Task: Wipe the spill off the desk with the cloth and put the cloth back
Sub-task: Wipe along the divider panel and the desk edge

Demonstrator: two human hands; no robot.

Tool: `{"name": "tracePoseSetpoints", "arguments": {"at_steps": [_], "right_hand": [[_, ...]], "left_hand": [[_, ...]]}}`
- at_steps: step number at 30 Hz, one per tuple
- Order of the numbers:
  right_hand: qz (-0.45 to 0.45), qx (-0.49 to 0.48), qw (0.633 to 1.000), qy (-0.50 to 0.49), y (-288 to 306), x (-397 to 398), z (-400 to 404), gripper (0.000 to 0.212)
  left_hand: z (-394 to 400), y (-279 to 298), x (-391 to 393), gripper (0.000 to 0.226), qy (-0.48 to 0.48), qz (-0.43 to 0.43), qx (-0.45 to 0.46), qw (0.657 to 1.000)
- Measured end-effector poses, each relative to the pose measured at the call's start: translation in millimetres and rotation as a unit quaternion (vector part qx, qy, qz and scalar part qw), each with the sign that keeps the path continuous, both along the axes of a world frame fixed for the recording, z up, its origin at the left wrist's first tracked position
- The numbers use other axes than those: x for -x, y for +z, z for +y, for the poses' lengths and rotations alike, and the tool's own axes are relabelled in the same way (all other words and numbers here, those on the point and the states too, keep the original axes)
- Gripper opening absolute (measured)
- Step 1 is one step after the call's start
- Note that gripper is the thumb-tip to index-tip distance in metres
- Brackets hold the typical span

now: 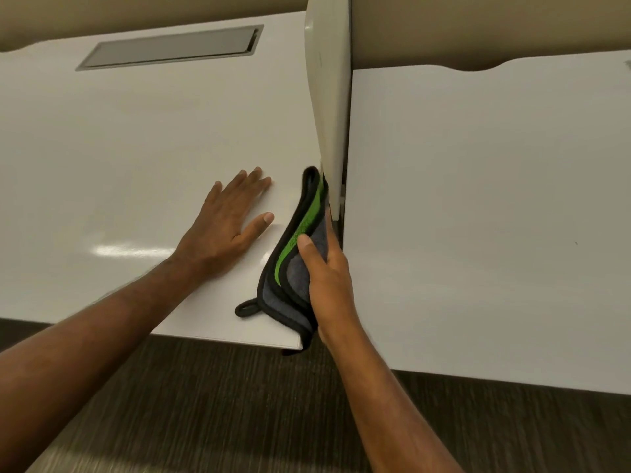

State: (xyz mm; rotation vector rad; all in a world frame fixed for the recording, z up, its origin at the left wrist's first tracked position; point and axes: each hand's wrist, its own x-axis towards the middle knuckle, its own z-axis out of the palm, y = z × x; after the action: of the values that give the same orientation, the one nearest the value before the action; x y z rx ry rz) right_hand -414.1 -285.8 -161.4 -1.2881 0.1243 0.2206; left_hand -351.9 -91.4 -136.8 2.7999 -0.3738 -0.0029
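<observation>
A folded grey and green cloth (293, 268) with black trim and a small loop stands on edge at the right end of the white desk (136, 148), against the upright white divider (329, 107). My right hand (324, 274) grips the cloth, thumb across its face, fingers behind it. My left hand (228, 223) lies flat on the desk, fingers spread, just left of the cloth and not touching it. No spill shows on the desk surface.
A grey cable hatch (170, 47) is set into the back of the desk. A second white desk (478, 199) lies right of the divider. Dark carpet (205, 404) runs below the desks' front edges.
</observation>
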Motion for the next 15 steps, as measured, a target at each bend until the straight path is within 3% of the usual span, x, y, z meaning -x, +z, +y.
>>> {"name": "tracePoseSetpoints", "arguments": {"at_steps": [7,15], "right_hand": [[0.020,0.037,0.999,-0.015,17,-42,3,0.055],[-0.004,0.004,1.000,0.031,9,106,1,0.070]], "left_hand": [[-3,5,1,0.068,0.002,0.007,-0.006,1.000],[-5,6,5,0.070,0.005,0.010,-0.002,1.000]]}}
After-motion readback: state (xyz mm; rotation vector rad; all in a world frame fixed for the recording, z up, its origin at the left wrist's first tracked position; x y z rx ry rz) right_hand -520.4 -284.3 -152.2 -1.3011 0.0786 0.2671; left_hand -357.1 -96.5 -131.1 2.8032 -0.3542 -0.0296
